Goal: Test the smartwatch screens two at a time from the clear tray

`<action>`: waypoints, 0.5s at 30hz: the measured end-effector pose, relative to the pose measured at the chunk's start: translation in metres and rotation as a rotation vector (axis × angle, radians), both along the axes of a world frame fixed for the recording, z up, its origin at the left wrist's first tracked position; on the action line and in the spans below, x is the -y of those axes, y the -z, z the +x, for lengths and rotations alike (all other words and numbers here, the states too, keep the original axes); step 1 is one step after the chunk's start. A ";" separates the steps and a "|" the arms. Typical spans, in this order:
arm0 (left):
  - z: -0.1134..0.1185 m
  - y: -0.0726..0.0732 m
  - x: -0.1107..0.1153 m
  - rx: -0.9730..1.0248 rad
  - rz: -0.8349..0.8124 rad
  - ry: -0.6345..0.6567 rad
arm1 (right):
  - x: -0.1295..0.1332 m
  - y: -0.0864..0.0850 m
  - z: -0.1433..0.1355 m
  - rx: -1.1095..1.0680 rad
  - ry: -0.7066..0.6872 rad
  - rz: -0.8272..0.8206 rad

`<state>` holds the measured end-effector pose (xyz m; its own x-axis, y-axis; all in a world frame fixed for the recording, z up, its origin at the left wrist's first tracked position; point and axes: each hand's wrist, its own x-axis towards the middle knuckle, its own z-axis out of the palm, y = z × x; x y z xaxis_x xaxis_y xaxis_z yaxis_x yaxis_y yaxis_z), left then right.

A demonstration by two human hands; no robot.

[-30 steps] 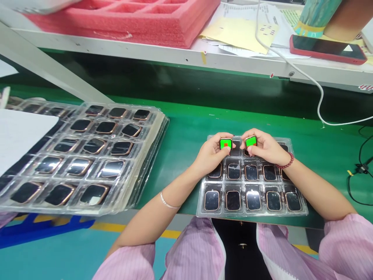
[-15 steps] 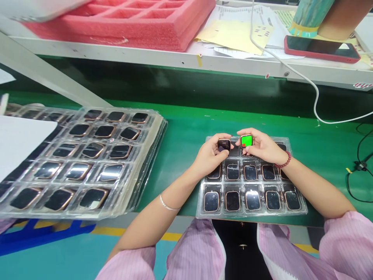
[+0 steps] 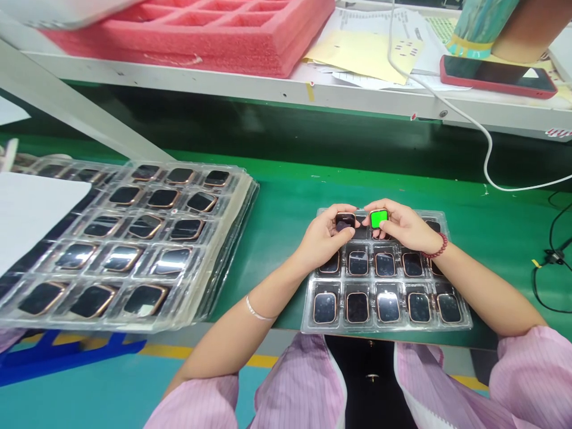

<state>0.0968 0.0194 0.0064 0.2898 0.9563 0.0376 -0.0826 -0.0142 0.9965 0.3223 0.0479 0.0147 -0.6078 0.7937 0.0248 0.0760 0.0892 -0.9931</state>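
My left hand (image 3: pixel 325 238) is closed around a smartwatch without a strap, its dark screen (image 3: pixel 345 221) facing me. In my right hand (image 3: pixel 404 227) is a second smartwatch (image 3: pixel 379 218), its screen lit plain green, with my thumb at the lower edge of the glass. Both hands are held close together above the far row of a clear plastic tray (image 3: pixel 308 322). Rows of dark-faced watches, such as one watch (image 3: pixel 357 307) in the near row, lie in its pockets. My hands hide part of the far row.
To the left stands a stack of clear trays (image 3: pixel 179 316) full of watches, partly under a white sheet (image 3: pixel 36 220). Above the green bench (image 3: pixel 277 238) runs a shelf with red foam (image 3: pixel 268 47), papers and a phone (image 3: pixel 498 76). A white cable (image 3: pixel 489 149) hangs down at right.
The red patch on the right watch's screen is gone; the screen is now all green. My right thumb has moved up onto the screen. The view has shifted slightly.
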 end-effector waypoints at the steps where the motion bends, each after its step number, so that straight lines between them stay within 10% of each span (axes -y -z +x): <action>1: 0.000 0.001 0.000 0.000 0.004 0.003 | 0.000 0.000 0.000 0.007 -0.005 -0.001; 15: 0.000 0.001 0.000 0.004 -0.032 -0.020 | 0.000 0.003 0.001 0.001 -0.014 0.007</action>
